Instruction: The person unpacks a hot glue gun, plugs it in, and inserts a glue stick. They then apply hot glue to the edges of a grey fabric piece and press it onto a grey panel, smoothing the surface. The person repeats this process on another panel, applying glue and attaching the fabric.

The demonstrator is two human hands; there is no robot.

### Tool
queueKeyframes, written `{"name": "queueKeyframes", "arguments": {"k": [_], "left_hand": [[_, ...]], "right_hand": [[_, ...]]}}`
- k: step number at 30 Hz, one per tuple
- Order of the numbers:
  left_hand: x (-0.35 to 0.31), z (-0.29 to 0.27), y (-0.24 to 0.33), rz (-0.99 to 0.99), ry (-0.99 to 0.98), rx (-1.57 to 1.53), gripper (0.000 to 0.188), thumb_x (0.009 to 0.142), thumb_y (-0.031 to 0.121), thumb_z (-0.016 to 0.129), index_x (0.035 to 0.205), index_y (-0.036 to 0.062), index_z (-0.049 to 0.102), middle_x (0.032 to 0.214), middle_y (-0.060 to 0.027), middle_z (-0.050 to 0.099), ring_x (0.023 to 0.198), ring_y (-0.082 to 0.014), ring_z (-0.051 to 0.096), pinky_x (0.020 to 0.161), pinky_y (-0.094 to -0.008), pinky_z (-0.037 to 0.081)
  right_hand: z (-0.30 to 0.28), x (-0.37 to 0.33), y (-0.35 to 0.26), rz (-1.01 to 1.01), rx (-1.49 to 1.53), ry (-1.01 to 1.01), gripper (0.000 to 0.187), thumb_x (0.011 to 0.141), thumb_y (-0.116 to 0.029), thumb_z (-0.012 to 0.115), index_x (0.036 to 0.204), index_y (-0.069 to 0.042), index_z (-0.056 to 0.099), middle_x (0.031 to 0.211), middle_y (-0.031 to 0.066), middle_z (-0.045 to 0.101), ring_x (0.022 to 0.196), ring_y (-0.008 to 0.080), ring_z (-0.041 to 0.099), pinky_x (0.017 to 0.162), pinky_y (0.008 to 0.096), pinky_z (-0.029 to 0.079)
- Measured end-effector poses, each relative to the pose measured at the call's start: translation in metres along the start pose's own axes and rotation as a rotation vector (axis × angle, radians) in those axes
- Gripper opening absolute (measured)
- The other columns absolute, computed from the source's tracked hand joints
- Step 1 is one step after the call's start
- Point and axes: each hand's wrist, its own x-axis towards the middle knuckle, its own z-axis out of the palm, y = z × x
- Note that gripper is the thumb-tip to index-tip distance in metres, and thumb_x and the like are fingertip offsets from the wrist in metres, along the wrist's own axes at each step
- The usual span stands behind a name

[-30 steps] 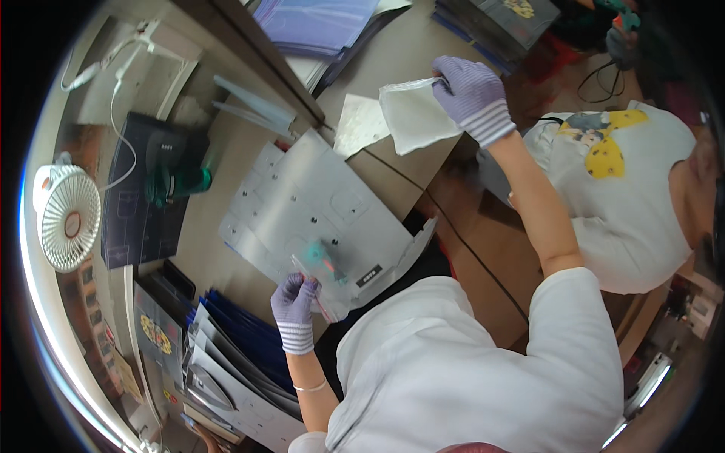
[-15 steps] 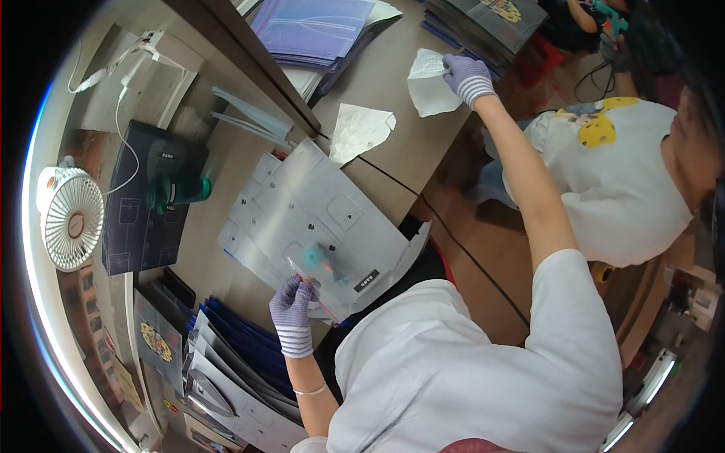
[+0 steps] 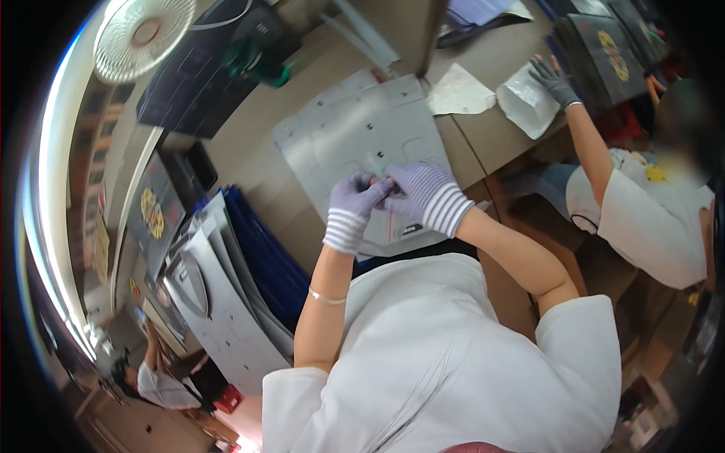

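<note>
My left hand and my right hand, both in purple gloves with white-striped cuffs, meet above the worktable with fingers pinched together. Between them is a small clear plastic bag with a red strip along one edge, hanging below the fingers. A bit of teal shows at the fingertips; the rest of the contents is hidden by the gloves. Under the hands lie grey printed sheets with small dark holes and outlined shapes, overlapping one another.
Beyond the sheets lie a white crumpled paper and a white pouch-like piece, which a co-worker's grey-gloved hand touches. Blue and grey folders stand at the left. A dark green bottle and a white fan are farther off.
My right hand has let go of the white piece at the far right and come back to the bag beside my left hand. A co-worker's gloved hand now reaches that piece. The view has turned.
</note>
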Motion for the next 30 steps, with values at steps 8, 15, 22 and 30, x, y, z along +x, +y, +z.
{"name": "queueKeyframes", "arguments": {"k": [8,15,22,30], "left_hand": [[0.003,-0.008,-0.011,0.04,-0.033,0.021,0.025,0.08,0.019,0.074,0.074,0.0019,0.057,0.065,-0.003,0.058,0.056,-0.0093,0.05,0.055,-0.0233,0.044],[0.006,0.001,-0.001,0.111,0.046,0.27,0.015,0.079,0.01,0.068,0.074,0.0007,0.058,0.059,-0.0038,0.055,0.054,-0.0101,0.048,0.053,-0.0246,0.043],[0.005,0.01,-0.009,0.072,0.089,0.198,0.017,0.077,0.012,0.062,0.069,-0.0003,0.055,0.057,-0.0075,0.054,0.051,-0.0127,0.048,0.052,-0.0303,0.046],[0.014,0.013,-0.013,0.102,0.086,0.421,0.015,0.082,0.01,0.057,0.072,-0.0009,0.059,0.059,-0.0043,0.058,0.052,-0.0078,0.05,0.051,-0.0246,0.044]], "right_hand": [[0.001,-0.001,0.019,-0.041,0.266,0.072,0.02,0.084,-0.023,0.056,0.094,-0.01,0.067,0.077,0.0116,0.066,0.07,0.0305,0.063,0.064,0.0354,0.051],[-0.005,-0.002,0.015,0.078,0.124,0.234,0.021,0.084,-0.026,0.055,0.087,-0.011,0.068,0.073,0.0118,0.065,0.066,0.0306,0.062,0.06,0.0362,0.05],[-0.012,0.006,0.043,0.15,-0.091,0.469,0.022,0.08,-0.031,0.058,0.077,-0.011,0.067,0.065,0.0101,0.062,0.062,0.0296,0.062,0.057,0.0395,0.049],[-0.025,-0.024,-0.002,-0.137,0.044,0.373,0.019,0.082,-0.013,0.059,0.099,-0.004,0.06,0.092,0.0142,0.064,0.084,0.0322,0.061,0.073,0.0379,0.05]]}}
